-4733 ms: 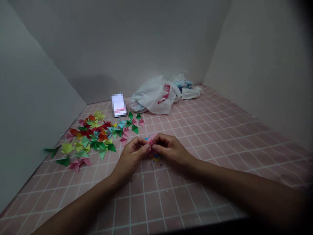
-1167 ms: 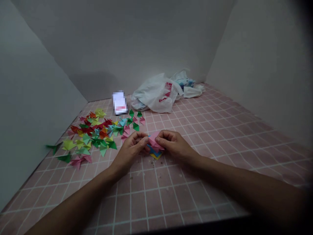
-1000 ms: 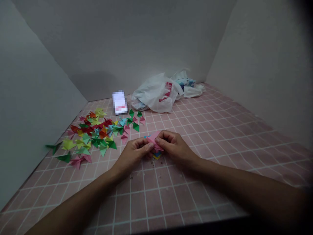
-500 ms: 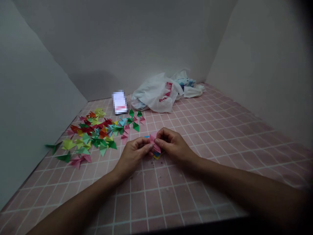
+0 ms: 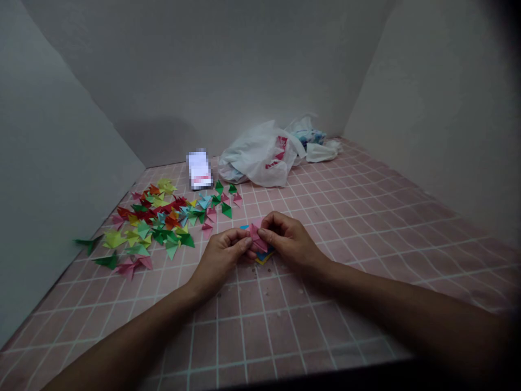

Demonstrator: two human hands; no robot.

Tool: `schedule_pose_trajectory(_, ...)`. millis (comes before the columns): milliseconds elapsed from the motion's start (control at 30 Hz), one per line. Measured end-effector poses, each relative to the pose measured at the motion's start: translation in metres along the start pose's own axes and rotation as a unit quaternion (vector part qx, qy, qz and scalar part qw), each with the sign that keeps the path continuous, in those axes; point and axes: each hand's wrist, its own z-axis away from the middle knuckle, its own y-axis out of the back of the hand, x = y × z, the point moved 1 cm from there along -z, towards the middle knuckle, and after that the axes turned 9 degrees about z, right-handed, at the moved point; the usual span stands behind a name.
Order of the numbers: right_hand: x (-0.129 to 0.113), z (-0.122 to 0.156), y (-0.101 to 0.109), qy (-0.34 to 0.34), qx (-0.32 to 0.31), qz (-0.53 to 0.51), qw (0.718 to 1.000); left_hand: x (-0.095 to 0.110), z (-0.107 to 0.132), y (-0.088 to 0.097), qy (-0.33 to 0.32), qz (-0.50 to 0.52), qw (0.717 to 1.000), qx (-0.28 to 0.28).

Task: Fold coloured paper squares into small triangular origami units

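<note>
Pinching small pink folded paper piece (image 5: 257, 238) between fingertips of left hand (image 5: 222, 259) and right hand (image 5: 286, 241), both closed on it, just above stack of blue and yellow paper squares (image 5: 263, 257) on pink gridded tabletop (image 5: 345, 217). Align edges before pressing crease; keep grip near fold.

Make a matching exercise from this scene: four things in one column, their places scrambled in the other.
Things
1. pink paper
2. folded triangles
3. white plastic bag
4. coloured paper stack

Places
A. at the far end of the tablecloth
B. pinched between left hand and right hand
C. scattered on the left side
D. lying flat beneath the hands

Pairs: 1-B, 2-C, 3-A, 4-D
</note>
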Motion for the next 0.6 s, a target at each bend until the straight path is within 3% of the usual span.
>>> schedule_pose_trajectory(600, 0.0, 0.003, -0.0054, -0.006, 0.018, -0.019, 1.0, -0.0077, 0.0034, -0.0031, -0.034, -0.014, 0.999, -0.007)
